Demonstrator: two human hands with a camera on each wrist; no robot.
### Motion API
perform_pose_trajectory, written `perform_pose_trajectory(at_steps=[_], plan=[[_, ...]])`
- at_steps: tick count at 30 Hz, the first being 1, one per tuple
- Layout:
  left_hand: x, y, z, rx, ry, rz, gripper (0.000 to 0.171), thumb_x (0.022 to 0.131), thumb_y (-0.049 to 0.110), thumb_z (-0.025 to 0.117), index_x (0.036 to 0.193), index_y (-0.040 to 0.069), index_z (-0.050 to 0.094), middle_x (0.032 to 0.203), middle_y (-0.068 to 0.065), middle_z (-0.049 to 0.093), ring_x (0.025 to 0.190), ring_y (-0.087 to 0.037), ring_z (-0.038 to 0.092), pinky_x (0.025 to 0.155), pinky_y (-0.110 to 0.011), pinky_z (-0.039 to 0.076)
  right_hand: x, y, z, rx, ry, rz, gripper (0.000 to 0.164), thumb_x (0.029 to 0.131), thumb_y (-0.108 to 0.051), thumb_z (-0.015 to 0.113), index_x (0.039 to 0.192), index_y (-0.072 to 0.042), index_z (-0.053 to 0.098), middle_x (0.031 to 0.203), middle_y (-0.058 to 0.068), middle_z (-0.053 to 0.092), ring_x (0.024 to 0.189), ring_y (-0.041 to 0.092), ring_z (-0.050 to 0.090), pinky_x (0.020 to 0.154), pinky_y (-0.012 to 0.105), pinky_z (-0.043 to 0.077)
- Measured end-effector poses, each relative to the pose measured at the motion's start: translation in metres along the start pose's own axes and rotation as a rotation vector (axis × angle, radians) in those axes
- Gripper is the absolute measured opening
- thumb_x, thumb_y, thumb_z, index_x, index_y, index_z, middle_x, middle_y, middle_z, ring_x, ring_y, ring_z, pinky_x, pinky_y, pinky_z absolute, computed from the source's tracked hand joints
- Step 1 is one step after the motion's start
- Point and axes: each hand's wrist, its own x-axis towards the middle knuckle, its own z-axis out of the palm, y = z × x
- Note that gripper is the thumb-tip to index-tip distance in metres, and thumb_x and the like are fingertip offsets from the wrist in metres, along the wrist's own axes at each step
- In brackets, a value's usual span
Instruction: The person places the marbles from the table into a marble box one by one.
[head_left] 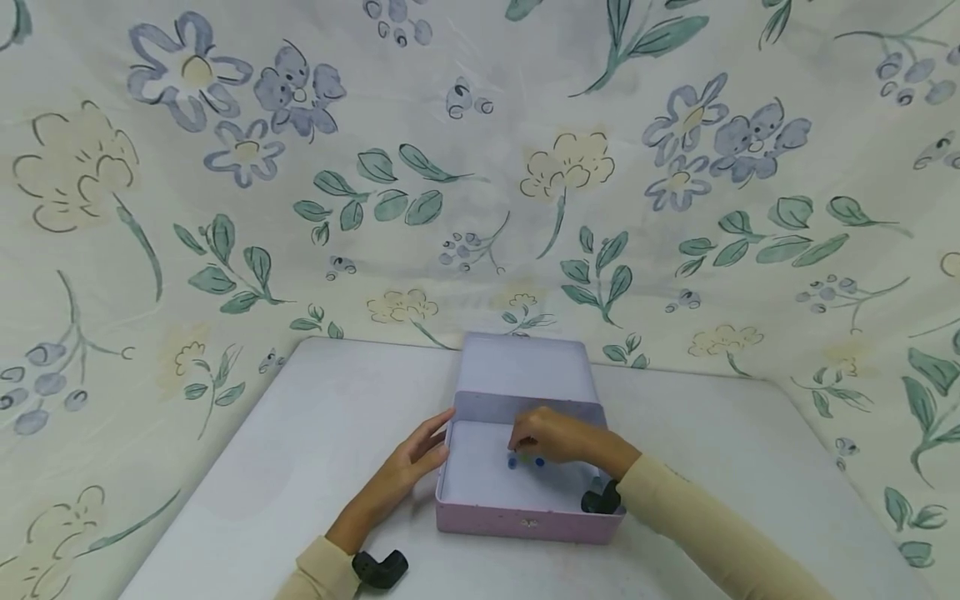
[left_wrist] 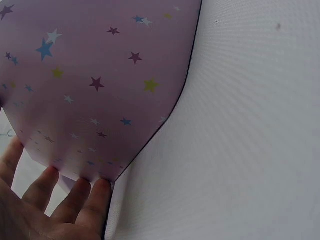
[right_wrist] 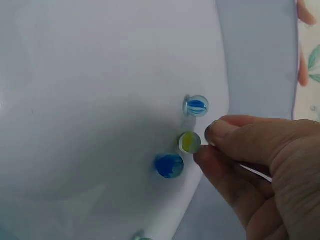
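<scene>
Left hand: fingers apart, touching the box at its 9 o'clock side in the head view. Right hand: thumb and finger clamped on a partly hidden marble. Right wrist view: inside the box, the yellow marble lies near; striped marble at its 12 o'clock, blue marble at 7 o'clock.

person's l grip at l side of open box; r grip inside, nr sm blue balls.
</scene>
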Motion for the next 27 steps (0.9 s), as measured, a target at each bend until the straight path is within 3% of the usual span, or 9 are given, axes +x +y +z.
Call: perform_pose_trajectory(at_steps=[15, 27], plan=[[-0.0007, 0.0010, 0.0000, 0.014, 0.004, -0.001, 0.056, 0.105, 0.023, 0.048, 0.158, 0.029, 0.028, 0.168, -0.005, 0.018, 0.152, -0.042, 0.021, 0.117, -0.068, 0.023, -0.0011, 0.0032, 0.0086, -0.031, -0.011, -0.017, 0.014, 0.088, -0.003, 0.073, 0.098, -0.010, 0.080, 0.093, -0.002, 0.076, 0.082, -0.002, 0.064, 0.076, 0.009, 0.054], [0.0013, -0.0018, -0.0003, 0.007, -0.003, 0.012, 0.057, 0.105, 0.023, 0.047, 0.158, 0.025, 0.027, 0.168, -0.006, 0.018, 0.152, -0.043, 0.021, 0.117, -0.068, 0.024, -0.0022, 0.0040, 0.0092, -0.037, -0.018, -0.018, 0.015, 0.089, -0.004, 0.073, 0.100, -0.010, 0.080, 0.093, -0.002, 0.075, 0.083, -0.002, 0.063, 0.077, 0.010, 0.054]])
